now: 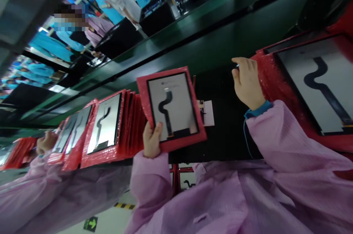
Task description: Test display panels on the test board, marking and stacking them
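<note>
My left hand (151,140) grips the near edge of a red tray (143,96), thumb pressed on top. In the tray lies a grey panel (179,107) with a black curved ribbon cable on it. My right hand (247,79) is raised over the black mat (223,131), fingers curled and pinched on something small that I cannot make out. It hovers beside the left edge of a larger red tray (271,83) holding another grey panel with a black cable. Both arms wear pink sleeves.
A stack of upright red trays (106,155) with panels stands left of my left hand. A co-worker's hand (45,142) and pink sleeve reach those trays at far left. A dark green conveyor (206,42) runs behind. People in blue coats work beyond it.
</note>
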A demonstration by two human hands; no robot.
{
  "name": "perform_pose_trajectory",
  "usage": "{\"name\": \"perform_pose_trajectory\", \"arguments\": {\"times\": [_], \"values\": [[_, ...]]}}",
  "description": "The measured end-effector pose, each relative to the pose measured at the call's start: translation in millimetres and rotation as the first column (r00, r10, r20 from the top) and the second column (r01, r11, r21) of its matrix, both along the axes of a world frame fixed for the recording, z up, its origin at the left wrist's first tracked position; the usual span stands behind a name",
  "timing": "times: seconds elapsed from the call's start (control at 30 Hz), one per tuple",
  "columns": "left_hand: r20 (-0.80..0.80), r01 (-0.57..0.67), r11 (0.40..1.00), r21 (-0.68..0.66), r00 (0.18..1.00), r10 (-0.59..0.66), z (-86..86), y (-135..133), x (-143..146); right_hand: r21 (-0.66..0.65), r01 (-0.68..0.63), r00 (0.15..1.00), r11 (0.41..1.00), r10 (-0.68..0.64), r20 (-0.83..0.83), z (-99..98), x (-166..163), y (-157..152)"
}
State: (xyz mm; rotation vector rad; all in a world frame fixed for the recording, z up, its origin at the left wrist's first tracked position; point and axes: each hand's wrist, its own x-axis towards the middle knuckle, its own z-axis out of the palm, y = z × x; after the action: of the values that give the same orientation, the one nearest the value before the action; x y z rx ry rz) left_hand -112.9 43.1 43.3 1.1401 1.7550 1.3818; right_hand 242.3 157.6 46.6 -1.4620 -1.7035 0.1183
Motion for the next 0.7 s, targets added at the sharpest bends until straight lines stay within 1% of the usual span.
{"name": "perform_pose_trajectory", "arguments": {"times": [0.03,0.07,0.1,0.13,0.17,0.23,0.33,0.43,0.57,0.7], "values": [[-0.029,-0.048,0.998,-0.032,0.998,0.047,3.7,3.7,-20.3,-0.029,0.017,1.000,0.999,-0.017,0.014,-2.1,0.4,1.4],[-0.104,-0.089,0.993,-0.081,0.991,0.080,6.5,7.1,-38.3,-0.059,0.041,0.999,0.997,-0.040,0.031,-4.6,1.4,2.8],[-0.206,-0.126,0.981,-0.147,0.974,0.094,8.1,10.1,-53.5,-0.090,0.069,0.997,0.994,-0.065,0.050,-7.7,2.9,4.3],[-0.262,-0.155,0.971,-0.182,0.959,0.104,8.5,12.8,-65.5,-0.120,0.095,0.994,0.988,-0.087,0.070,-11.6,4.7,6.1],[-0.326,-0.185,0.961,-0.207,0.939,0.111,7.8,15.2,-74.3,-0.148,0.111,0.991,0.983,-0.099,0.090,-16.2,6.8,8.1],[-0.437,-0.254,0.947,-0.199,0.888,0.147,3.5,19.1,-82.8,-0.191,0.112,0.989,0.975,-0.090,0.121,-26.2,10.8,12.2],[-0.603,-0.354,0.928,-0.116,0.768,0.217,-7.1,22.2,-79.6,-0.240,0.090,0.988,0.967,-0.057,0.141,-37.2,14.4,17.0],[-0.699,-0.379,0.923,-0.073,0.679,0.224,-17.4,19.3,-70.8,-0.271,0.135,0.982,0.953,-0.092,0.166,-37.7,14.6,19.7],[-0.758,-0.382,0.924,-0.037,0.612,0.223,-27.3,4.0,-63.5,-0.271,0.185,0.957,0.945,-0.110,0.268,-26.4,12.2,23.2],[-0.787,-0.339,0.941,0.018,0.576,0.223,-38.0,-19.7,-55.6,-0.335,0.259,0.928,0.906,-0.137,0.346,-15.1,6.7,23.5]]}}
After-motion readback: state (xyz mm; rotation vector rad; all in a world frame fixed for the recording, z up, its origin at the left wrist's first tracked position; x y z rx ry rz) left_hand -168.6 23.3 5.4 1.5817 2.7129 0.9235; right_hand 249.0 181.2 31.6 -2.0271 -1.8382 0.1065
